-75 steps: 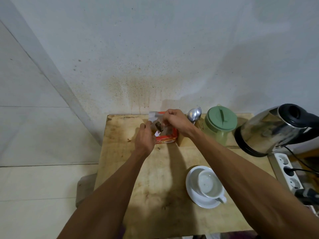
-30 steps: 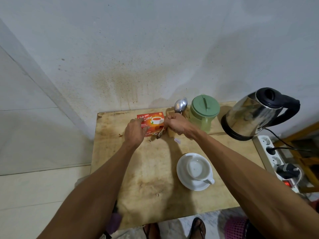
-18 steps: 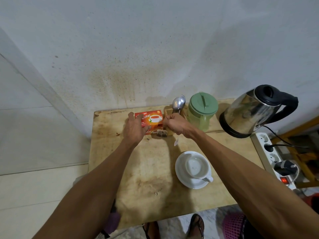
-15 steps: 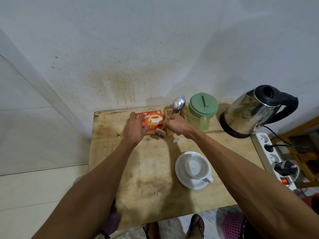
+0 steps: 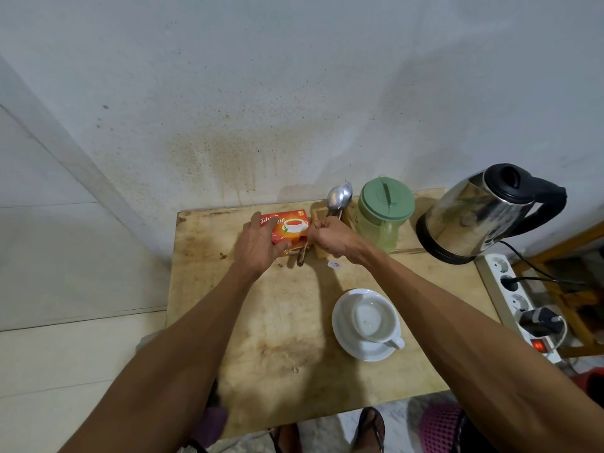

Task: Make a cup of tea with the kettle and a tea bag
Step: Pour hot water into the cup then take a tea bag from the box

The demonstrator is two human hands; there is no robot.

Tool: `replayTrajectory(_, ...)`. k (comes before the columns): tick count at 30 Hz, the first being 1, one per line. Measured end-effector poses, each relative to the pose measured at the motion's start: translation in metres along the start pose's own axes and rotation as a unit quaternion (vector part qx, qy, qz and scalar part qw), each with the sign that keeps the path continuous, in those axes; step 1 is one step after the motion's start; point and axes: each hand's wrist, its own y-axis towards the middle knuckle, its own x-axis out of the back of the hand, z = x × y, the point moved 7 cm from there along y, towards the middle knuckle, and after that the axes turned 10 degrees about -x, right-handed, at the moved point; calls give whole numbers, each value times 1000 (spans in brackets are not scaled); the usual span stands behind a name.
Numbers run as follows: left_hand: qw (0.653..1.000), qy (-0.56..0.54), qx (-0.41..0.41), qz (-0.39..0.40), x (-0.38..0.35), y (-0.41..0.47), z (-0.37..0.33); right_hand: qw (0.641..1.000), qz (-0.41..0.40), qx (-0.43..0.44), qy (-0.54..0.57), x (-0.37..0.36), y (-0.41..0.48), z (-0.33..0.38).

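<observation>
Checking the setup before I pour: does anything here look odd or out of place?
Mainly the white cup: it sits tilted and off-centre on its white saucer, rather than upright. The wooden table is stained, but no spill shows.

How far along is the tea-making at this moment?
Done: a tea bag is out of the red box. In hand: right hand pinches the bag; left hand rests on the box. Left: bag into the empty cup, then water from the kettle.

By your left hand [image 5: 258, 246]: red-orange tea box [image 5: 289, 228], white cup printed on it. Past your right hand [image 5: 330, 238]: green jar [image 5: 384, 212], silver-and-black kettle [image 5: 483, 210]. Nearer you: white cup [image 5: 376, 322], white saucer [image 5: 351, 346].
</observation>
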Motion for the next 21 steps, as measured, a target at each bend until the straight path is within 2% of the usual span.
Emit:
replayTrajectory(9, 992, 44, -38, 114, -12, 21, 11, 1000, 15, -9, 1, 2, -4, 3)
replayTrajectory(21, 989, 76, -68, 103, -12, 24, 7, 1000, 6, -13, 5, 5, 1, -4)
